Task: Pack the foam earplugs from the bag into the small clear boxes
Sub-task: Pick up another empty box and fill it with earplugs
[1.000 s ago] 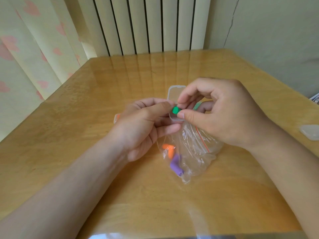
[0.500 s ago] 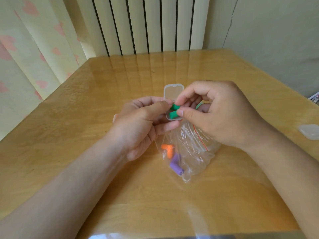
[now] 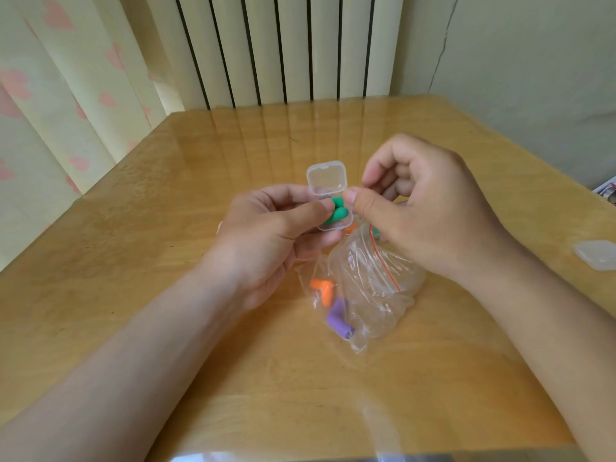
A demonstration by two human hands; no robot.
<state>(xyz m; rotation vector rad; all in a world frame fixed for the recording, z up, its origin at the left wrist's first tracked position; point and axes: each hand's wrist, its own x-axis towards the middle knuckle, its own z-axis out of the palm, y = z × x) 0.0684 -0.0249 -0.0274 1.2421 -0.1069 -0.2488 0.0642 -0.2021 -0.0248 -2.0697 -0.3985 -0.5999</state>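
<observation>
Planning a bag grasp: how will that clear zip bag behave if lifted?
Likely floppy: the zip bag lies crumpled and slumped. Probably light: only a few orange earplugs and purple earplugs show inside. They would likely slide toward the low end.

A glossy wooden table point(image 3: 166, 261) lies under the left hand point(image 3: 266, 238) and the right hand point(image 3: 430, 208). Beyond both, past the table's far edge, stands a pale panel of vertical slats point(image 3: 283, 45) with dark gaps, mirrored in the tabletop. Far left of the left hand hangs a cream curtain point(image 3: 50, 111) printed with pink hearts. Beyond the right hand, to its right, is a pale wall point(image 3: 533, 78) with a thin crack point(image 3: 443, 45). Well right of that hand, a corner of printed paper point(image 3: 606, 190) shows.
</observation>
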